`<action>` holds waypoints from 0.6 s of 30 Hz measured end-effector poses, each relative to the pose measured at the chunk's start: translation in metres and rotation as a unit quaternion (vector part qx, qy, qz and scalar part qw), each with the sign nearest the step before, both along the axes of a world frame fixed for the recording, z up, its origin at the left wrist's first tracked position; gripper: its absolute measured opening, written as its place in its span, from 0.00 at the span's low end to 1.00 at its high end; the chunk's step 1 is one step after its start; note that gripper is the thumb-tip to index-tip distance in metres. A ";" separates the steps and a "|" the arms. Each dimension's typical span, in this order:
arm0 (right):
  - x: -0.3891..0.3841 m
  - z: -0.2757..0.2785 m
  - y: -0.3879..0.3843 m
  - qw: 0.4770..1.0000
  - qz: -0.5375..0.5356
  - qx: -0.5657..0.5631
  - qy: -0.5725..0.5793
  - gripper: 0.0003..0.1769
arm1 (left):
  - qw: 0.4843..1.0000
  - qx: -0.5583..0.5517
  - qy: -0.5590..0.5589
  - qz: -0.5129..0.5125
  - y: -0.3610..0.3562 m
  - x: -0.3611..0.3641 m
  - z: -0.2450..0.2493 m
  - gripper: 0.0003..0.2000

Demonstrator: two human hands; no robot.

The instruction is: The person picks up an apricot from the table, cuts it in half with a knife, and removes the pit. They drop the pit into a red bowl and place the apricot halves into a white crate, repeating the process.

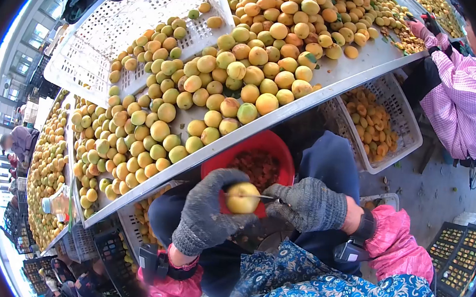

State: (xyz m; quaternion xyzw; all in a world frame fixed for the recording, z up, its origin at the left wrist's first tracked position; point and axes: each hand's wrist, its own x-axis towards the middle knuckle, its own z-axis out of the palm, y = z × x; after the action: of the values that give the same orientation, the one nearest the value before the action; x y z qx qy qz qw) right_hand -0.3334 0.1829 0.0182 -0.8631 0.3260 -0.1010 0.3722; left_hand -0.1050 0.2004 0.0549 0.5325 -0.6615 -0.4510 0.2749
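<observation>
My left hand [205, 211], in a grey knit glove, is wrapped round a yellow apricot [242, 198] above my lap. From the right, my right hand [313, 205], gloved the same way, grips a small knife [265, 197] whose thin blade meets the fruit. The knife's handle is mostly hidden in my fingers. Below and behind the fruit stands a red bowl [286, 156] with reddish-brown pieces [256, 167] in it. Part of something red shows just under the fruit.
A metal-edged table [239, 134] heaped with apricots [209, 84] slopes across the view, a white crate [97, 43] tipped on it. Halved fruit fills a crate [408, 132] beneath. A co-worker [463, 100] sits at right. A bottle [58, 204] stands at left; dark trays [457, 261] lie lower right.
</observation>
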 end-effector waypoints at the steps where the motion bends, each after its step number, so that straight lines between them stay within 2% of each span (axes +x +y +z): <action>1: 0.003 -0.008 0.004 0.997 -0.048 -0.003 -0.059 0.17 | 0.996 0.020 0.067 0.063 0.003 -0.001 -0.005 0.27; 2: 0.006 -0.012 0.008 0.988 -0.095 -0.006 -0.118 0.16 | 0.996 0.021 0.066 0.062 0.008 -0.006 -0.008 0.27; 4: 0.012 -0.013 0.014 0.985 -0.117 -0.007 -0.125 0.16 | 0.949 0.048 0.278 0.138 0.017 -0.020 -0.012 0.25; 5: 0.015 -0.014 0.017 0.982 -0.137 -0.006 -0.129 0.15 | 0.963 0.022 0.230 0.139 0.024 -0.021 -0.023 0.28; 6: 0.017 -0.016 0.020 0.982 -0.136 -0.005 -0.128 0.15 | 0.963 0.023 0.230 0.140 0.029 -0.026 -0.024 0.28; 9: 0.017 -0.020 0.024 0.981 -0.142 -0.004 -0.135 0.15 | 0.934 0.097 0.217 0.265 0.036 -0.039 -0.022 0.27; 12: 0.008 -0.021 0.022 0.990 -0.094 0.005 -0.107 0.18 | 0.941 0.056 0.243 0.228 0.035 -0.033 -0.027 0.24; 14: 0.006 -0.022 0.020 0.994 -0.059 -0.014 -0.086 0.21 | 0.934 0.072 0.263 0.229 0.032 -0.027 -0.022 0.23; 16: 0.006 -0.021 0.019 0.996 -0.053 -0.025 -0.074 0.22 | 0.957 0.088 0.180 0.208 0.027 -0.022 -0.016 0.23; 18: 0.008 -0.019 0.019 0.996 -0.045 -0.038 -0.062 0.22 | 0.961 0.090 0.168 0.201 0.024 -0.017 -0.019 0.25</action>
State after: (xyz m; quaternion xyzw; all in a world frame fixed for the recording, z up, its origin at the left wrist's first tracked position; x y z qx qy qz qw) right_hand -0.3258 0.2017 -0.0004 -0.8531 0.3371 -0.1832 0.3537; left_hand -0.1224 0.2245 0.0363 0.5933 -0.4417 -0.5273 0.4182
